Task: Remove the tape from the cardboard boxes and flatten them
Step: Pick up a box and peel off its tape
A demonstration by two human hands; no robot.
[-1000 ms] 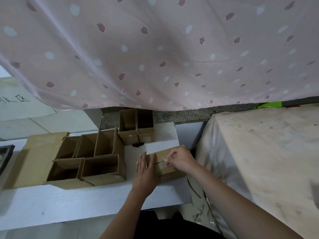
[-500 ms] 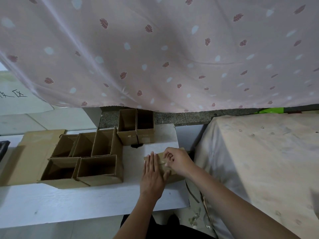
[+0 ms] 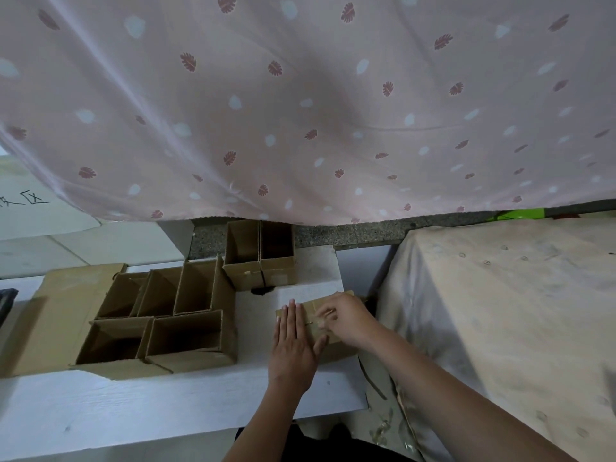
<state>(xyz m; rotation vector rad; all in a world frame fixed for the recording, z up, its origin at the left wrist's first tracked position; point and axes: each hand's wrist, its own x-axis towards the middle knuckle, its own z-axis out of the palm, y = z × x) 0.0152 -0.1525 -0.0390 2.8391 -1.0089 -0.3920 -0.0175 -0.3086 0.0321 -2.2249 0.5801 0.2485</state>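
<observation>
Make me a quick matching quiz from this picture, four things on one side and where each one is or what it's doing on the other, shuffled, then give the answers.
1. left hand
2. right hand
3. closed box
4. pair of open boxes

A. under both hands
B. at the table's far edge, by the curtain
C. lies flat, fingers straight
D. pinches at the tape on top

Pairs: 1-C, 2-D, 3-A, 4-B

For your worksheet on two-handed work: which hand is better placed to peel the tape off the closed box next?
The right hand: its grip already pinches at the tape on top of the closed box. The left hand lies flat on the box, better suited to steadying it.
</observation>
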